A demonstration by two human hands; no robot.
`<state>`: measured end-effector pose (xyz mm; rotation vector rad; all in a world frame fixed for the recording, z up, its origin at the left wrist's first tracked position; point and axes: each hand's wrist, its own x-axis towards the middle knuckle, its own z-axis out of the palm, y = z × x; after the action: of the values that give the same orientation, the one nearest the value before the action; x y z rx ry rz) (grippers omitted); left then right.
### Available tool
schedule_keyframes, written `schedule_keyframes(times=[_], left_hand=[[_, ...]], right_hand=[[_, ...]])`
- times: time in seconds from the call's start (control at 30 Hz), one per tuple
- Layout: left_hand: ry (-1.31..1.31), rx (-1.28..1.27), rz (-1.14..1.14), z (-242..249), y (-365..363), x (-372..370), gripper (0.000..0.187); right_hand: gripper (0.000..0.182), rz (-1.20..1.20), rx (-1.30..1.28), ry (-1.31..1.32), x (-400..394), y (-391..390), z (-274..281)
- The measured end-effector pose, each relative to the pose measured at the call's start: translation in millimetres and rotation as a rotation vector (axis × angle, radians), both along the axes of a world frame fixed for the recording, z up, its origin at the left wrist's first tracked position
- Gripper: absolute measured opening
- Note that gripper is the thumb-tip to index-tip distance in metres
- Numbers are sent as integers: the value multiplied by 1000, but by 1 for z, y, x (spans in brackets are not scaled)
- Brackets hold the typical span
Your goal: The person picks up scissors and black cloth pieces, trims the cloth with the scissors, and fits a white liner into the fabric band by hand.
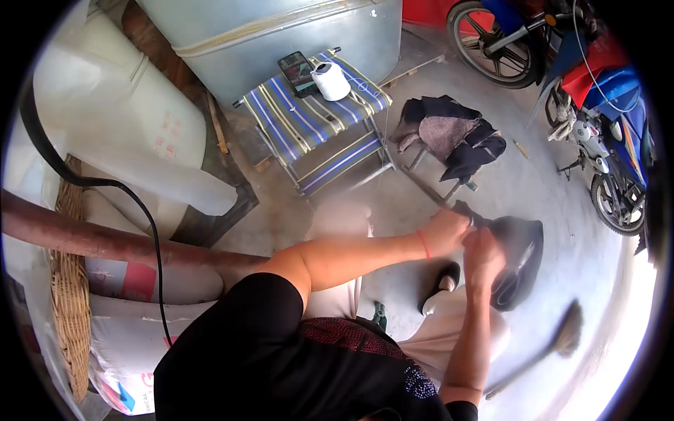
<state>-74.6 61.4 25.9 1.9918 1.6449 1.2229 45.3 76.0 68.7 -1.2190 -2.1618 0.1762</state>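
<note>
- Currently, both hands are at work on one piece of dark cloth [518, 270], up in front of the body, over the floor and to the person's right.
- The left hand [449, 233], with a red band [424, 244] at its wrist, is closed around the near upper edge of the cloth; some fabric pokes out past the fingers.
- The right hand [484, 258] is bent in close beside it, fingers curled in on the same edge (blur hides the fingertips, so how firmly they pinch I cannot tell).
- As for progress, the cloth is picked up and gathered at the hands, while its wider part hangs loose and creased beyond them. That looks like handling partway through, though no finished edge or fold can be made out.
- More dark garments [481, 151] lie heaped with a greyish fuzzy piece [444, 133] on a low stand, away from the hands; whether they have been dealt with cannot be judged.
- A white thread cone [330, 82] sits beside a phone [298, 74] on the striped folding stool [281, 126], neither being touched.
- A broom [567, 333] lies on the floor nearby.
</note>
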Motion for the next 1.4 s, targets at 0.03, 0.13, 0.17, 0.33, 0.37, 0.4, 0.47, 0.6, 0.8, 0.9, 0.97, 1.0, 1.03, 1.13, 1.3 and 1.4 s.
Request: schedule_keyframes(times=[0.03, 0.13, 0.17, 0.33, 0.37, 0.4, 0.47, 0.6, 0.8, 0.9, 0.97, 1.0, 1.03, 1.13, 1.3, 1.4], left_hand=[[-66, 26, -81, -2, 0, -3, 15], [-301, -158, -188, -3, -2, -1, 16], [-445, -147, -170, -6, 2, 1, 19], [-632, -362, -117, 18, -5, -4, 23], [-730, -384, -126, 17, -5, -4, 23], [-829, -406, -136, 15, -4, -4, 23], [-870, -350, -135, 12, -4, -1, 24], [-661, -404, -67, 6, 3, -5, 18], [-796, -755, -230, -1, 14, -14, 12], [-655, -735, -198, -7, 14, -13, 14], [-424, -603, -27, -6, 12, -13, 14], [-430, -603, -25, -9, 11, -11, 14], [-310, -411, -13, -11, 11, -9, 13], [-107, -314, 39, 14, -3, -12, 9], [-15, -301, -125, -11, 4, -11, 26], [-19, -304, -142, 1, -2, -14, 28]], right_hand=[[15, -7, -20, 13, 4, 3, -1], [13, 52, -93, 64, 11, 12, -1], [15, 102, -117, 139, 9, 12, -2], [20, 97, -127, 148, 2, 9, 4], [21, 103, -121, 157, 0, 7, 6], [21, 109, -120, 159, 0, 7, 4], [23, 123, -71, 115, 1, 7, -1], [21, 100, -81, 61, -1, 3, -1], [20, 90, -84, 65, -5, -6, -12], [20, 110, -15, 23, -6, -5, -16], [19, 113, -8, 28, -7, -6, -18], [19, 121, -4, 29, -7, -7, -18], [19, 124, -3, 26, -7, -8, -18], [17, 102, -33, 82, -8, -7, -16], [10, 25, -121, 90, -7, -1, -16], [13, -25, -280, 155, -10, -2, -12]])
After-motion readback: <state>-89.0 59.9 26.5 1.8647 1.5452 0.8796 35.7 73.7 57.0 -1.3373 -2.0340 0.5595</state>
